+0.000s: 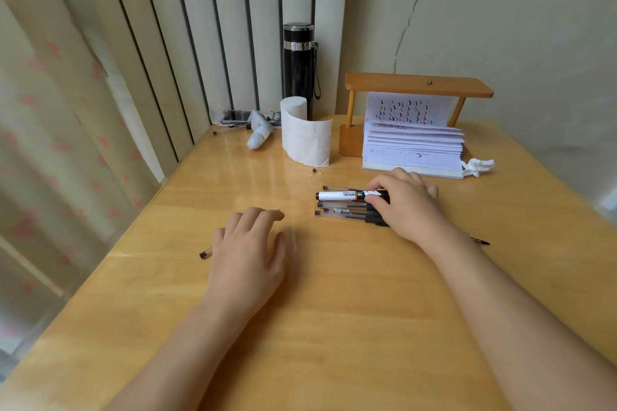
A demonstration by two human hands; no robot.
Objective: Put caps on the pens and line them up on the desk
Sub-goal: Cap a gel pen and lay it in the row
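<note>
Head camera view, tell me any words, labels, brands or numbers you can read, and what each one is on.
No text here is legible enough to quote.
White marker: printed label, too blurred to read.
Clear pen: small barrel print, too small to read.
Stacked paper: only red, blue and black pen strokes, no readable words.
Black flask: no visible text.

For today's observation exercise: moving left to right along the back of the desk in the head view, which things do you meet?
Loose pens → white tube → toilet paper roll → wooden stand over the stack of papers → crumpled tissue. The black flask overlaps the roll, so it is left out.
</note>
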